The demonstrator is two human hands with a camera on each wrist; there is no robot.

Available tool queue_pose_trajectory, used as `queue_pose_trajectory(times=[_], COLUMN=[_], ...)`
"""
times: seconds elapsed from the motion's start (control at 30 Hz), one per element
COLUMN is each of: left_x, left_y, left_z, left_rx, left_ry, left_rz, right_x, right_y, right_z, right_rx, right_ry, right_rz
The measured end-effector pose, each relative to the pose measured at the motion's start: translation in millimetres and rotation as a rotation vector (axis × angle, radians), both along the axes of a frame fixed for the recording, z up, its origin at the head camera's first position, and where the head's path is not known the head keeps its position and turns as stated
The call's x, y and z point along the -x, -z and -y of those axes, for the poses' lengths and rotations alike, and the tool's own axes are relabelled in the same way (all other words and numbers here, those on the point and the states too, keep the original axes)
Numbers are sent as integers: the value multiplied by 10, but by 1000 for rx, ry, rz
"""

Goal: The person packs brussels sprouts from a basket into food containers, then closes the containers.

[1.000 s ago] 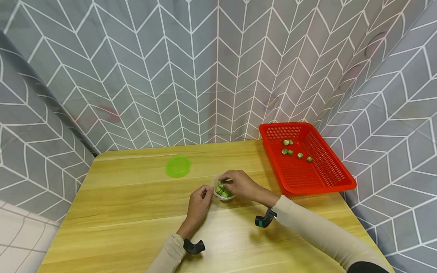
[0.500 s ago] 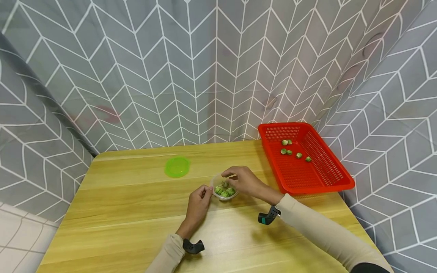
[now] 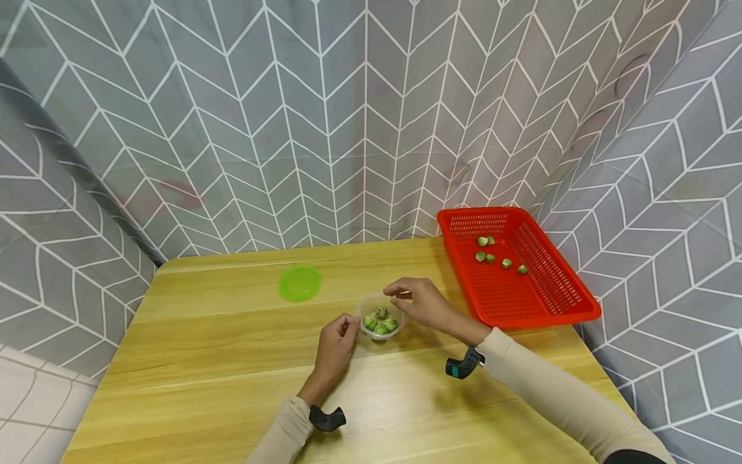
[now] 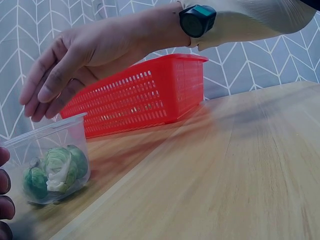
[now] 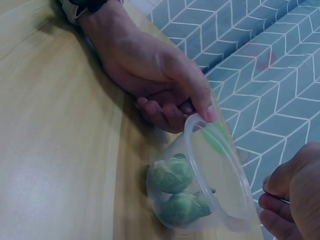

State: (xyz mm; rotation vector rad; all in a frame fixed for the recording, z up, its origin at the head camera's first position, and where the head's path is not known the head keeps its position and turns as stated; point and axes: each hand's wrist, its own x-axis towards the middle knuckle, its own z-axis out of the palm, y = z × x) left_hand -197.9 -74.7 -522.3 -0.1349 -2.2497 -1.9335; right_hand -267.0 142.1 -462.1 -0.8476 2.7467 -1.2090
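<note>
A clear round plastic container (image 3: pixel 380 330) stands on the table with several Brussels sprouts (image 3: pixel 379 322) inside. The left hand (image 3: pixel 337 345) grips its left rim, and the right wrist view shows that thumb (image 5: pixel 202 95) on the rim with the fingers curled below. Just above the container's far right rim hovers the right hand (image 3: pixel 423 301), its fingers loosely bent and holding nothing. From the left wrist view this right hand (image 4: pixel 75 65) appears over the container (image 4: pixel 55 165), apart from the sprouts. Only the left fingertips show at that view's left edge.
A red perforated basket (image 3: pixel 493 296) at the right holds several more Brussels sprouts (image 3: pixel 507 263). A round green lid (image 3: pixel 299 283) lies behind and left of the container. Patterned curtains (image 3: pixel 348 129) border the wooden table's (image 3: pixel 203 361) back and sides.
The right hand has let go of a sprout in the container and risen away up and to the right, leaving the sprouts in plain view. The left hand stays on the rim.
</note>
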Motion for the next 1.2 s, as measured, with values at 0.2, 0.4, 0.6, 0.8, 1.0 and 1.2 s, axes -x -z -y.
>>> queue_pose_trajectory(times=[0.2,0.4,0.6,0.8,1.0,1.2], left_x=[-10,-19,-15,-10,-13,-16], left_y=[-18,-33,-36,-21,-20,-26], left_z=[2,1,-5,-1,-2,1], left_rx=[15,16,10,13,24,22], left_ry=[3,4,-3,-6,-11,-3], left_rz=[-20,-29,-31,-34,-32,-30], right_x=[10,14,30,47,52,75], right_y=[-41,-83,-123,-167,-202,-238], right_z=[-57,-139,-240,-331,-434,-569], right_rx=[38,45,33,39,22,18], right_ry=[8,35,80,113,140,182], right_rz=[-52,-46,-22,-17,-42,-27])
